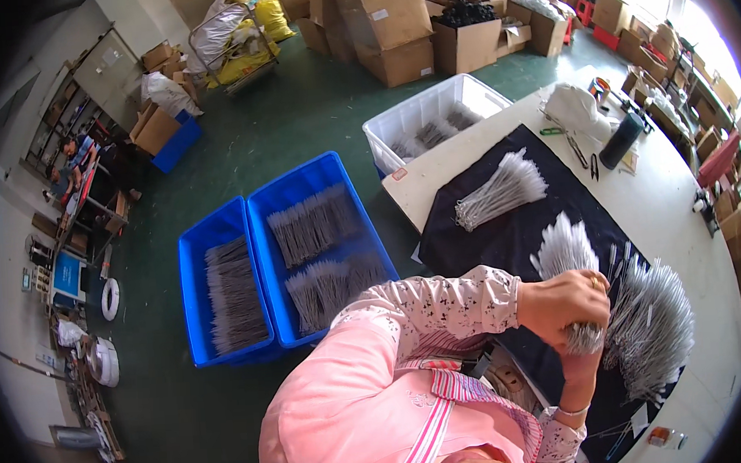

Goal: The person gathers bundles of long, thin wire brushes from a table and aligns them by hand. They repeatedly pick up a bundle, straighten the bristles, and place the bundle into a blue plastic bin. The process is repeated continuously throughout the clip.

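My left hand (564,306) is wrapped round a bundle of thin wire brushes (565,247). Their white bristles fan out beyond my fingers, and the wire ends (584,337) stick out on the near side. Right below, my right hand (579,370) is against the wire ends; its fingers are mostly hidden. A big loose heap of similar brushes (652,325) lies just right of both hands. Farther off, a separate bundle of brushes (501,189) rests on the dark cloth (465,251) covering part of the table.
Two blue bins (332,162) with rows of brushes stand left of me. A white crate (430,92) sits beyond the table (410,191). On the table are a dark bottle (624,141), pliers (577,151) and a small jar (667,438). Cardboard boxes (387,18) line the back.
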Tool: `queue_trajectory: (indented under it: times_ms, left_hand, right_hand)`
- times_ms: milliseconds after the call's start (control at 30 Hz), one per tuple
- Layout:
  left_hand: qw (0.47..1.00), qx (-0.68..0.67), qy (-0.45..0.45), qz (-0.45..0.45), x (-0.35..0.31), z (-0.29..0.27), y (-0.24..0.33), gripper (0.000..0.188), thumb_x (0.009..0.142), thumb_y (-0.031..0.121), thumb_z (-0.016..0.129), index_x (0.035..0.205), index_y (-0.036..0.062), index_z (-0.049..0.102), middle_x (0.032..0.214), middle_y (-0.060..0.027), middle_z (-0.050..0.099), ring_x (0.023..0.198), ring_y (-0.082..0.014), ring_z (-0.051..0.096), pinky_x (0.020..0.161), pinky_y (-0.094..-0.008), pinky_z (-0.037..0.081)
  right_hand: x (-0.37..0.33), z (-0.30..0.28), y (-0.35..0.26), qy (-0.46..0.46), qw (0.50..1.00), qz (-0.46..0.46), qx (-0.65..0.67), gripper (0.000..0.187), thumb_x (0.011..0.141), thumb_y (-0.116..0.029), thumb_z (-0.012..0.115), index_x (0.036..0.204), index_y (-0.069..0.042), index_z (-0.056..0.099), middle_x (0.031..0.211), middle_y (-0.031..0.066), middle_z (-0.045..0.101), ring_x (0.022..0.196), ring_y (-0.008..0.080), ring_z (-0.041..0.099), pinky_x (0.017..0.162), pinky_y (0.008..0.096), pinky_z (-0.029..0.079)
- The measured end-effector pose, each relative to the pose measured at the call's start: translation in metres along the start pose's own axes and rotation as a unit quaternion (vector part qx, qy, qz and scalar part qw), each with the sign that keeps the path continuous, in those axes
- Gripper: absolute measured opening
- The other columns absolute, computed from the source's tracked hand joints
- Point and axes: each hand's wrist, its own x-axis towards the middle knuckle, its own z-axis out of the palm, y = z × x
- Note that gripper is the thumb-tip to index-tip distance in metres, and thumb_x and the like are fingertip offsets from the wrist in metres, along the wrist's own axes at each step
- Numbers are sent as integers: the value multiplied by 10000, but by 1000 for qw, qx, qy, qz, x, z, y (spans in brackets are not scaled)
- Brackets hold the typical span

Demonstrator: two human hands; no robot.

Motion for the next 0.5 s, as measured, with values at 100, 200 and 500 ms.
queue_trajectory:
  times_ms: [100, 200, 500]
  left_hand:
    - [986, 53, -148, 56, -9, 17, 9, 279, 531, 176, 707, 767, 143, 562, 738, 4, 537, 911, -200, 547, 1022, -495, 334]
    - [964, 118, -234, 52, -30, 30, 9, 191, 628, 196, 672, 784, 211, 563, 864, 11, 539, 1027, -218, 510, 1054, -551, 233]
    - [907, 367, -166, -118, -78, 28, 5, 506, 732, 119, 624, 1184, 326, 530, 1239, -40, 473, 1234, -274, 375, 1070, -584, 141]
  right_hand:
    - [-29, 3, 3, 11, 928, -77, -365, 389, 832, -100, 571, 1210, -59, 488, 1212, 64, 488, 1211, 229, 425, 1009, 335, 354]
    - [-29, 10, 0, -60, 941, -127, -307, 235, 755, -48, 628, 981, -89, 578, 1172, 87, 508, 1114, 263, 478, 967, 358, 380]
    - [10, 52, -11, 22, 971, 91, 221, 169, 813, -31, 623, 979, -5, 610, 948, 93, 624, 868, 180, 605, 767, 286, 490]
